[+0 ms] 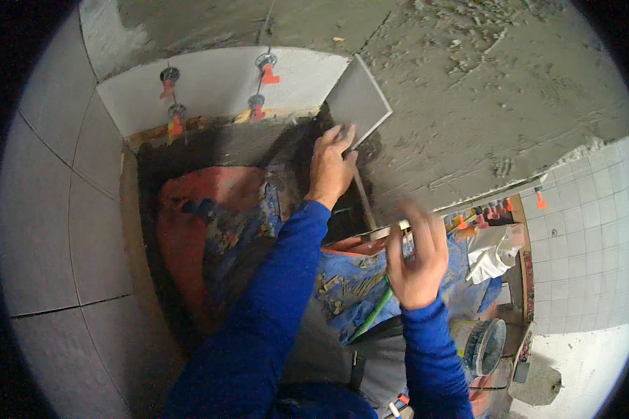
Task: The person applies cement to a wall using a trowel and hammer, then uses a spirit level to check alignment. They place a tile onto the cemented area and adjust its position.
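A grey rectangular tile piece (360, 101) stands tilted at the inner corner, between the white wall tiles and the grey mortar-covered surface. My left hand (332, 164) reaches up to its lower edge, the fingertips pressed against it; the thumb side is partly hidden. My right hand (419, 262) is nearer me, beside the pale edging (454, 206) along the mortared surface. Its fingers are stretched and somewhat apart, the tips smeared by motion, and I see nothing held in them. Grey mortar (461, 133) covers the surface to the right of the tile piece.
White tiles (217, 77) at the back carry several red-tabbed levelling clips (268, 70). Large grey tiles (84, 230) line the left wall. Below lie a red sheet (189, 223) and debris-strewn blue sheeting (356, 290). A clear bucket (486, 346) stands at right, near small square wall tiles (573, 237).
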The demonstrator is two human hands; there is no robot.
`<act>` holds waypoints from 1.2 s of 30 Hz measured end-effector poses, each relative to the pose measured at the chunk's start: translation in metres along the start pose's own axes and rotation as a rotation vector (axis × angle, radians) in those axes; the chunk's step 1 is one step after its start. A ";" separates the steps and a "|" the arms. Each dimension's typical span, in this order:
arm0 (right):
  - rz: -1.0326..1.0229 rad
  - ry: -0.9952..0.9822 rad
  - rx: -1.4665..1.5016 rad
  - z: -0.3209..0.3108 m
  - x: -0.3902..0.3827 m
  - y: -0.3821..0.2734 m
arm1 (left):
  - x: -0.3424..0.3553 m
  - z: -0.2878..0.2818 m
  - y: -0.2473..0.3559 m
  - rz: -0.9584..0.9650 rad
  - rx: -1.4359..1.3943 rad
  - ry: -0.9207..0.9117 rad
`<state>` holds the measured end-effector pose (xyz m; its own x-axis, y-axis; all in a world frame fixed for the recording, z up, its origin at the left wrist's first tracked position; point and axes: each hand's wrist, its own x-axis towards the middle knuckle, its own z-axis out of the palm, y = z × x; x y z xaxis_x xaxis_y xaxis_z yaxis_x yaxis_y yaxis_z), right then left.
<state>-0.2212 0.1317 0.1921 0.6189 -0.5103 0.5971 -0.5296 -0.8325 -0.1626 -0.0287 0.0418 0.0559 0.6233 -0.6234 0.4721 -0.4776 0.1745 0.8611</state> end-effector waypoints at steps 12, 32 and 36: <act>-0.002 -0.248 -0.414 0.073 0.167 0.023 | 0.003 0.009 -0.017 0.056 0.002 0.115; 0.055 -0.395 -0.642 0.048 0.192 0.002 | -0.001 -0.009 0.009 0.183 -0.027 0.148; 0.071 -0.394 -0.603 0.029 0.170 0.002 | -0.003 -0.017 0.012 0.203 -0.124 0.108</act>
<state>-0.0999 0.0372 0.2703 0.6743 -0.6929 0.2553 -0.7336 -0.5891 0.3388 -0.0255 0.0585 0.0677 0.5883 -0.4824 0.6490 -0.5243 0.3835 0.7603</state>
